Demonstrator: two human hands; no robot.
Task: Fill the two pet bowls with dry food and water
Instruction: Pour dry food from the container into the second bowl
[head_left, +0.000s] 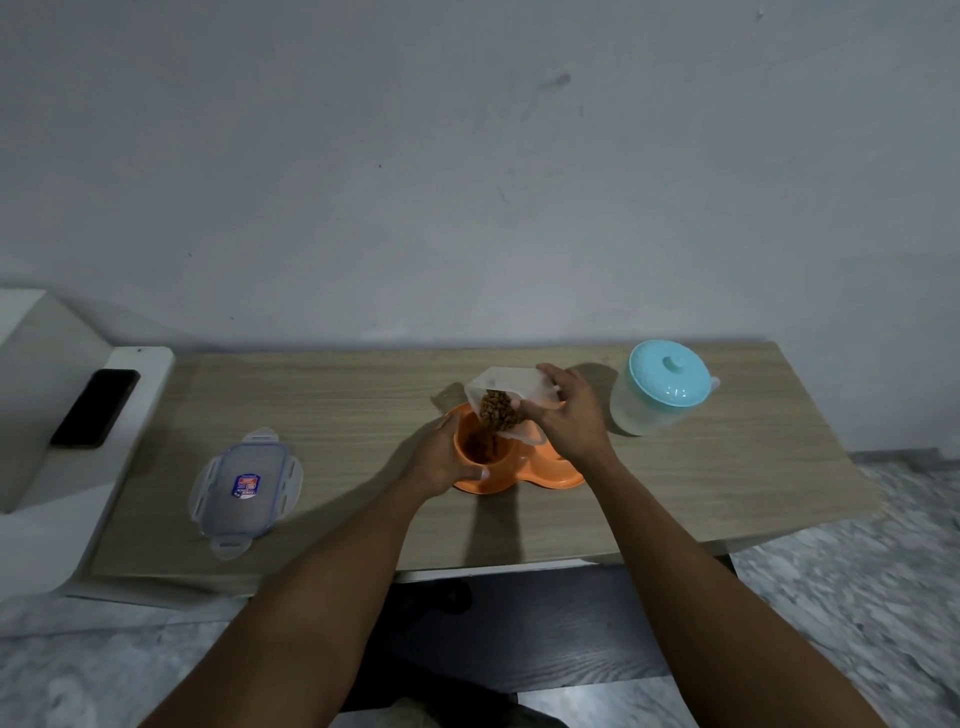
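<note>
Bowls (519, 480), an orange joined pair, stood on the worktop (337, 405) near its middle. The left hand (441, 460) reached in from the near side with its arm stretched forward, fingers curled round the left bowl's rim and thumb on the near edge. The right hand (569, 415) clamped its fingers on a clear container (511, 382), held tilted above that bowl with its mouth down. Brown kibble (498, 410) spilled from it into the left bowl. The right bowl was mostly hidden behind the right hand and container. A jug (660, 389) with a teal top stood at far right; its contents could not be made out. At left lay a clear lid (260, 514) with a red and blue label (245, 485), its writing too small to read. A dark phone (96, 408) lay far left, off the worktop.
</note>
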